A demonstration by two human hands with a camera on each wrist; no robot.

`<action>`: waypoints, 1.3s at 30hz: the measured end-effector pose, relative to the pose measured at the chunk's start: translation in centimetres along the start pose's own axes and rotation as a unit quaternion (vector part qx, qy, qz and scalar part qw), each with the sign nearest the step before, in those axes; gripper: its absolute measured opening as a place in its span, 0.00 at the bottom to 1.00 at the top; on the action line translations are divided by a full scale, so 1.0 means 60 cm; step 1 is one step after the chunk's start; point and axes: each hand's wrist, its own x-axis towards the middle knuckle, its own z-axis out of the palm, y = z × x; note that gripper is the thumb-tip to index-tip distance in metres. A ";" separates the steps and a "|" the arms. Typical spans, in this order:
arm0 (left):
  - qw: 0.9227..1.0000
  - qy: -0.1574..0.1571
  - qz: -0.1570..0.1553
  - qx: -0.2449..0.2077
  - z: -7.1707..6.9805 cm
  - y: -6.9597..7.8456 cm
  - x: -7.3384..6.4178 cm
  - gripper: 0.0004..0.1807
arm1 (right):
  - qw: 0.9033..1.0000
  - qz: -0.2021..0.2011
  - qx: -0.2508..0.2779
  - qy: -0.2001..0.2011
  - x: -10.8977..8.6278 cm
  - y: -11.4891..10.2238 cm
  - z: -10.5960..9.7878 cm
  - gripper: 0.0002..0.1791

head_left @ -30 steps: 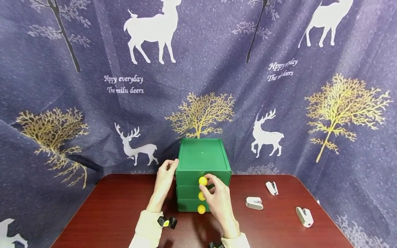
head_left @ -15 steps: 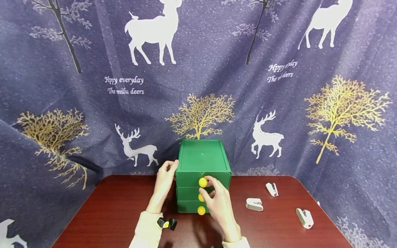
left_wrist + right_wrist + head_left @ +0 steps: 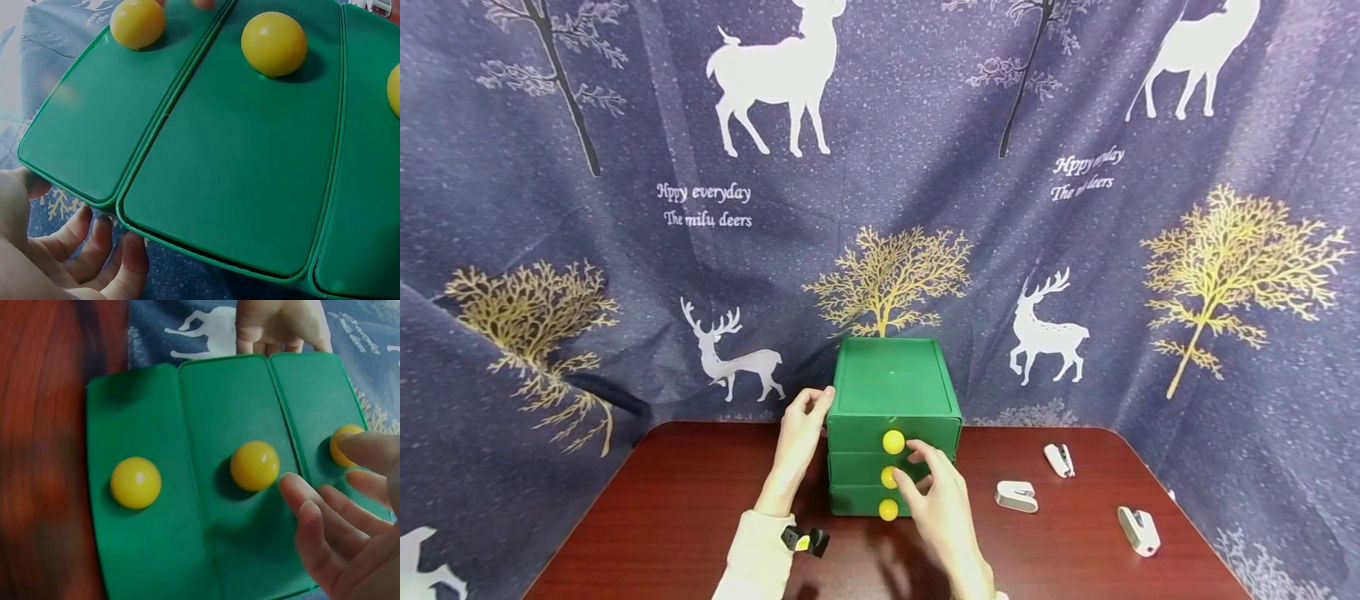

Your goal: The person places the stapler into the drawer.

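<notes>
A green three-drawer cabinet point(image 3: 887, 379) stands on the table, with one round yellow knob on each drawer front. The top knob point(image 3: 893, 442), middle knob point(image 3: 889, 477) and bottom knob point(image 3: 888, 509) line up vertically, and the fronts sit flush. My left hand point(image 3: 800, 433) rests against the cabinet's upper left side; in the left wrist view its fingers point(image 3: 94, 250) are bent along that edge. My right hand point(image 3: 940, 500) is just right of the knobs, thumb and fingers spread and holding nothing. One of its digits overlaps the top knob point(image 3: 345, 450) in the right wrist view.
Three small white staplers lie on the table to the right: one at the back point(image 3: 1058, 459), one nearer the cabinet point(image 3: 1017, 496), one by the right edge point(image 3: 1138, 531). A dark blue cloth point(image 3: 917, 183) printed with deer and trees hangs behind the reddish-brown table point(image 3: 700, 483).
My right hand has let go of the top knob and drawn back to the right and slightly down, its fingers spreading. The left hand has stayed at the cabinet's side.
</notes>
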 end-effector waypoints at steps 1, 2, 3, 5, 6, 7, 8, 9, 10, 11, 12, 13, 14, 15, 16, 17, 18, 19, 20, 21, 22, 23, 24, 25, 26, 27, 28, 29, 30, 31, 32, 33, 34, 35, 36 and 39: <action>1.000 0.002 0.001 0.002 0.001 -0.001 0.000 0.20 | 1.000 0.007 -0.001 -0.005 -0.002 0.003 -0.002 0.20; 1.000 0.003 0.002 0.003 0.001 -0.002 0.000 0.20 | 1.000 0.014 -0.003 -0.009 -0.004 0.006 -0.003 0.19; 1.000 0.004 0.004 0.005 0.002 -0.002 0.000 0.20 | 1.000 0.019 -0.002 -0.013 -0.006 0.009 -0.004 0.17; 1.000 0.005 0.003 0.007 0.003 -0.004 0.001 0.20 | 1.000 0.021 -0.007 -0.017 -0.009 0.014 -0.006 0.15; 1.000 0.004 0.001 0.007 0.004 -0.005 0.001 0.19 | 1.000 0.020 -0.011 -0.019 -0.010 0.016 -0.006 0.14; 1.000 0.004 -0.001 0.006 0.004 -0.005 0.001 0.19 | 0.999 0.020 -0.016 -0.021 -0.010 0.017 -0.005 0.13; 1.000 0.004 -0.003 0.005 0.004 -0.005 0.000 0.19 | 0.999 0.018 -0.021 -0.022 -0.011 0.019 -0.004 0.13; 1.000 0.003 -0.005 0.003 0.004 -0.005 0.000 0.19 | 0.999 0.020 -0.021 -0.026 -0.012 0.021 -0.002 0.13; 1.000 0.002 -0.008 0.001 0.004 -0.005 0.000 0.18 | 0.999 0.022 -0.021 -0.031 -0.013 0.022 0.000 0.13; 1.000 0.002 -0.010 -0.002 0.003 -0.004 0.000 0.18 | 0.999 0.025 -0.018 -0.036 -0.013 0.023 0.002 0.13; 1.000 0.001 -0.011 -0.004 0.002 -0.001 -0.001 0.18 | 0.999 0.029 -0.016 -0.041 -0.014 0.024 0.005 0.13; 1.000 0.001 -0.013 -0.004 0.002 0.002 -0.003 0.17 | 0.998 0.033 -0.011 -0.045 -0.015 0.024 0.008 0.12; 1.000 0.000 -0.013 -0.002 0.001 0.007 -0.005 0.17 | 0.998 0.038 -0.007 -0.050 -0.015 0.025 0.011 0.12; 1.000 -0.001 -0.012 -0.001 0.000 0.016 -0.009 0.16 | 0.998 0.042 -0.001 -0.053 -0.016 0.025 0.014 0.12; 1.000 -0.002 -0.010 0.002 0.000 0.025 -0.014 0.15 | 0.997 0.045 -0.001 -0.055 -0.017 0.026 0.017 0.12; 1.000 -0.002 -0.009 0.005 -0.001 0.033 -0.018 0.15 | 0.997 0.048 -0.001 -0.056 -0.018 0.026 0.020 0.12; 1.000 -0.002 -0.008 0.008 -0.001 0.042 -0.023 0.14 | 0.997 0.049 -0.001 -0.056 -0.019 0.027 0.023 0.13; 1.000 -0.002 -0.006 0.010 -0.002 0.050 -0.028 0.14 | 0.997 0.053 -0.003 -0.056 -0.020 0.028 0.026 0.14; 1.000 -0.002 -0.003 0.012 -0.002 0.057 -0.032 0.14 | 0.997 0.055 -0.007 -0.056 -0.021 0.029 0.029 0.14; 1.000 -0.003 -0.002 0.012 -0.001 0.062 -0.036 0.13 | 0.997 0.056 -0.009 -0.057 -0.022 0.031 0.031 0.15; 1.000 -0.003 -0.001 0.012 -0.001 0.063 -0.037 0.13 | 0.997 0.059 -0.013 -0.057 -0.022 0.031 0.034 0.16; 1.000 -0.003 -0.001 0.011 -0.001 0.064 -0.038 0.13 | 0.997 0.060 -0.017 -0.056 -0.023 0.032 0.036 0.17; 1.000 -0.004 -0.001 0.012 -0.002 0.065 -0.039 0.13 | 0.996 0.060 -0.022 -0.055 -0.023 0.032 0.038 0.17; 1.000 -0.004 -0.001 0.011 -0.002 0.066 -0.039 0.13 | 0.996 0.061 -0.029 -0.053 -0.024 0.032 0.040 0.18; 1.000 -0.005 -0.002 0.010 -0.002 0.065 -0.038 0.13 | 0.996 0.061 -0.034 -0.050 -0.024 0.032 0.041 0.18; 1.000 -0.005 -0.002 0.010 -0.002 0.065 -0.037 0.13 | 0.996 0.060 -0.038 -0.046 -0.023 0.032 0.043 0.18; 1.000 -0.004 -0.003 0.010 -0.002 0.064 -0.036 0.13 | 0.996 0.059 -0.046 -0.040 -0.023 0.031 0.044 0.18; 1.000 -0.005 -0.003 0.010 -0.002 0.064 -0.035 0.13 | 0.996 0.057 -0.054 -0.033 -0.022 0.031 0.046 0.17; 1.000 -0.005 -0.001 0.010 -0.002 0.064 -0.034 0.13 | 0.996 0.054 -0.061 -0.027 -0.022 0.031 0.047 0.17; 1.000 -0.005 0.000 0.010 -0.002 0.064 -0.034 0.13 | 0.996 0.053 -0.068 -0.021 -0.021 0.030 0.049 0.17; 1.000 -0.004 0.002 0.011 -0.003 0.065 -0.033 0.13 | 0.996 0.052 -0.072 -0.016 -0.020 0.030 0.050 0.17; 1.000 -0.004 0.005 0.011 -0.003 0.066 -0.032 0.13 | 0.996 0.050 -0.077 -0.012 -0.019 0.030 0.051 0.17; 1.000 -0.003 0.006 0.012 -0.003 0.067 -0.032 0.13 | 0.995 0.049 -0.081 -0.010 -0.018 0.030 0.053 0.16; 1.000 -0.003 0.006 0.013 -0.003 0.067 -0.032 0.13 | 0.995 0.048 -0.084 -0.008 -0.018 0.030 0.053 0.16; 1.000 -0.003 0.006 0.015 -0.003 0.068 -0.032 0.13 | 0.995 0.047 -0.085 -0.008 -0.018 0.030 0.053 0.16; 1.000 -0.003 0.005 0.018 -0.005 0.071 -0.033 0.13 | 0.995 0.044 -0.088 -0.008 -0.018 0.031 0.055 0.16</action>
